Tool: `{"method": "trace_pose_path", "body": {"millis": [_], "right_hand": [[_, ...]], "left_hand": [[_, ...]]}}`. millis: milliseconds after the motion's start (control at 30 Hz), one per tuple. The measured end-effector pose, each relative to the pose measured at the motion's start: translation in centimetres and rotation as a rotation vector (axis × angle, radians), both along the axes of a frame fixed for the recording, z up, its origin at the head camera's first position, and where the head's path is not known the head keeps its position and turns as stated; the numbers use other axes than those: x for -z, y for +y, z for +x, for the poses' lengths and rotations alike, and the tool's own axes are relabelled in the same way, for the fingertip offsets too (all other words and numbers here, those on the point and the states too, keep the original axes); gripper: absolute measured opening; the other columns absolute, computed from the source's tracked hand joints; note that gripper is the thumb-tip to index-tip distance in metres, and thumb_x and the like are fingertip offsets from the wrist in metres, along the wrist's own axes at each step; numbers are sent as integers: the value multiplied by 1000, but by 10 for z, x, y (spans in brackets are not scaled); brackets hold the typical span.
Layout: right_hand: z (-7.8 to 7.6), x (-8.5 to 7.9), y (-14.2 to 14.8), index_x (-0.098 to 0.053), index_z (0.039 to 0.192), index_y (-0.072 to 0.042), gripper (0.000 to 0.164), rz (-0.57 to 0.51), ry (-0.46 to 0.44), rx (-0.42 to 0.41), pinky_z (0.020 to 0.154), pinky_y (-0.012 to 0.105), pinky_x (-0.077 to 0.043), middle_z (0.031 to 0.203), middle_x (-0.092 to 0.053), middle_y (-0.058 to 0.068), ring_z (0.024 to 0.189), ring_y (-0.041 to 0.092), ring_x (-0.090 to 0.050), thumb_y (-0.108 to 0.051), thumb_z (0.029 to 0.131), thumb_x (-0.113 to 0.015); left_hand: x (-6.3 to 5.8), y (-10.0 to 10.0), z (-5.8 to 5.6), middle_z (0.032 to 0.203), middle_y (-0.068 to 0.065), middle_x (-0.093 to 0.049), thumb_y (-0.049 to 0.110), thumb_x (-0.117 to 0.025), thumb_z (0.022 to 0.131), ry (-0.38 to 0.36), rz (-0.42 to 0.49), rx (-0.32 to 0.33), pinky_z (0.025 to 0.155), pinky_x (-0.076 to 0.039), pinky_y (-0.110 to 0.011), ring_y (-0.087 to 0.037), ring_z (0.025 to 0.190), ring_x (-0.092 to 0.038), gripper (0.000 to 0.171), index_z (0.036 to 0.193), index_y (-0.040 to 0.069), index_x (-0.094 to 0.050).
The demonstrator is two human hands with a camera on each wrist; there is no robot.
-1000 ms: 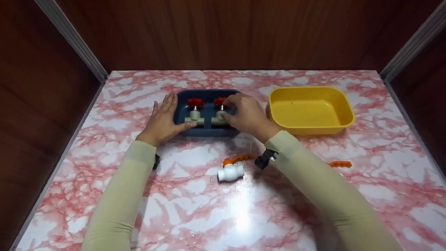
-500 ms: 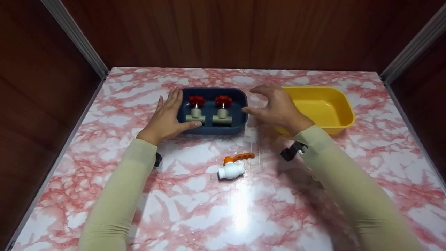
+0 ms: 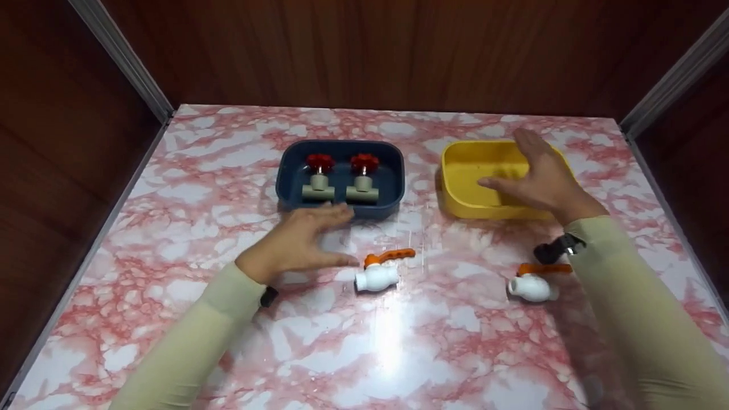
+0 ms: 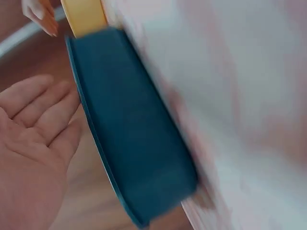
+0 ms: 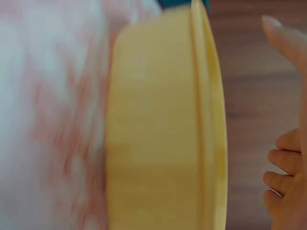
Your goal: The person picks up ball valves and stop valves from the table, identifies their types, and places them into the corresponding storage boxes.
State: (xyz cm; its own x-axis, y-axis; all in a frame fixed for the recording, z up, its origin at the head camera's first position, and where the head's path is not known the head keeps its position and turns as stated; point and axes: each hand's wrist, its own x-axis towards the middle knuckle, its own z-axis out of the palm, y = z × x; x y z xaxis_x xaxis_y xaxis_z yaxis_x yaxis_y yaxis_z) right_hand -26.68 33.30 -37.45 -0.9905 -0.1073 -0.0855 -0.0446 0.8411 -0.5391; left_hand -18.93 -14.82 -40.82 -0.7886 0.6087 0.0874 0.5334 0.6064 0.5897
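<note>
My left hand [image 3: 299, 242] hovers in front of the dark blue bin [image 3: 342, 212], fingers extended and nothing in its grasp. Inside that bin two beige pipe valves with red handwheels stand side by side, a left valve [image 3: 319, 182] and a right valve [image 3: 363, 182]. Close to my left thumb lies a white ball valve [image 3: 377, 278] with an orange lever. My right hand [image 3: 541, 179] is spread over the yellow bin [image 3: 472, 212], holding nothing. In the right wrist view its thumb and fingers stand apart beside the yellow wall [image 5: 153, 124]. A second white ball valve [image 3: 531, 288] rests below my right wrist.
Both bins stand toward the back of a red-and-white marbled table [image 3: 444, 353]. A brown wood-grain panel [image 3: 364, 51] closes off the back, with more panels at the sides.
My right hand has left the right handwheel valve and moved rightward over the yellow bin. My left hand has come off the blue bin's left side toward the nearer ball valve.
</note>
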Motion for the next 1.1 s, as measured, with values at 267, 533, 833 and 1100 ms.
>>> {"method": "trace_pose_path", "body": {"millis": [267, 533, 833, 1100], "right_hand": [[13, 17, 57, 21, 183, -22, 150, 18, -73, 62, 139, 84, 10, 192, 31, 2, 180, 43, 30, -74, 93, -88], [24, 31, 74, 22, 182, -17, 155, 31, -92, 77, 138, 83, 14, 191, 33, 7, 179, 49, 29, -72, 92, -90], [13, 42, 68, 23, 182, -13, 153, 43, -103, 56, 139, 83, 11, 191, 33, 12, 179, 51, 27, -71, 94, -88], [26, 47, 87, 30, 179, -12, 149, 19, -45, 88, 139, 83, 12, 189, 37, 13, 178, 52, 30, -71, 100, -82]], "left_hand": [[13, 33, 30, 127, -12, -85, 50, -97, 93, 132, 62, 45, 109, -67, -54, -33, 120, -82, 59, 126, 4, -86], [23, 54, 43, 146, -16, -76, 61, -97, 89, -44, -85, -11, 121, -61, -55, -36, 133, -75, 97, 158, -1, -68], [19, 60, 55, 122, -14, -79, 62, -100, 85, -243, -74, -269, 111, -59, -50, -35, 118, -71, 80, 131, -1, -79], [20, 82, 47, 103, -7, -77, 66, -101, 82, -321, -105, -375, 92, -59, -44, -27, 98, -67, 68, 106, 8, -77]]}}
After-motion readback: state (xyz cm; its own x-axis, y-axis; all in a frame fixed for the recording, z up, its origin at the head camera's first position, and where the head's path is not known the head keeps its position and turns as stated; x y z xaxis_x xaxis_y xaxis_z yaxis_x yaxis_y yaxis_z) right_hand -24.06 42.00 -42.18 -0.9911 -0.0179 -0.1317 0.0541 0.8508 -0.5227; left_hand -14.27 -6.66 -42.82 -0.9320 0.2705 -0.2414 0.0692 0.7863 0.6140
